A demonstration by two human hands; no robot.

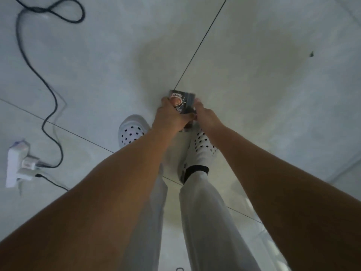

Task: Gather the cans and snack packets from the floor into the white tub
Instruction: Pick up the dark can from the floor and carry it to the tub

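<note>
Black packet (pixel 181 103): held between both hands above the floor (pixel 254 75), ahead of the white clogs (pixel 130 132); it is blurred, so a can cannot be ruled out.
Left grip: the left hand (pixel 170 117) is curled round the packet's left side.
Right grip: the right hand (pixel 205 116) is pinched on its right edge.
Handling: judged light, thin-walled and glossy, so likely slippery and easily crushed.
Hold: best taken on both sides at mid-height, with gentle pressure.
White tub: not seen in this view.

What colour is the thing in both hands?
The small glossy item is black with an orange picture; head view.
</note>
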